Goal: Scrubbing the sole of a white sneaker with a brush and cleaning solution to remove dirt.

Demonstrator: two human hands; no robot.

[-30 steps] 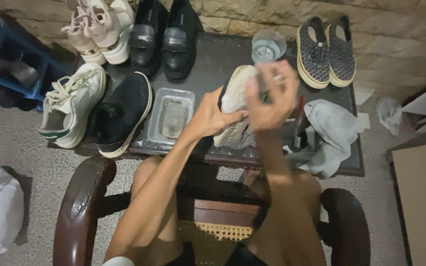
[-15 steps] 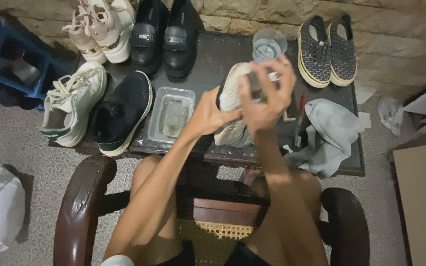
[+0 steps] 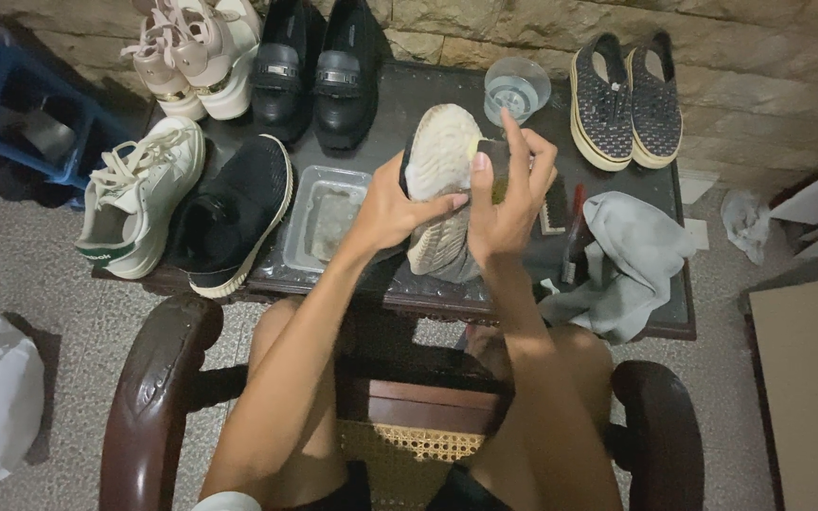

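My left hand (image 3: 392, 210) grips a shoe (image 3: 439, 168) turned sole-up, its pale ridged sole facing me, above the dark low table (image 3: 409, 99). My right hand (image 3: 508, 199) presses a small dark sponge-like pad (image 3: 494, 168) against the right side of the sole. Both forearms reach forward from a wooden chair (image 3: 158, 397) with a woven seat.
On the table: a black sneaker (image 3: 234, 213), a white sneaker (image 3: 139, 203), pink platform shoes (image 3: 191, 52), black loafers (image 3: 319, 61), dark patterned slip-ons (image 3: 627, 95), a clear tray (image 3: 328, 213), a glass bowl of water (image 3: 516, 87), a brush (image 3: 554, 206), a grey cloth (image 3: 631, 260). A blue stool (image 3: 26, 118) stands left.
My right hand with the pad has slid down and leftward along the sole. The shoe has tilted slightly; my left hand keeps its hold.
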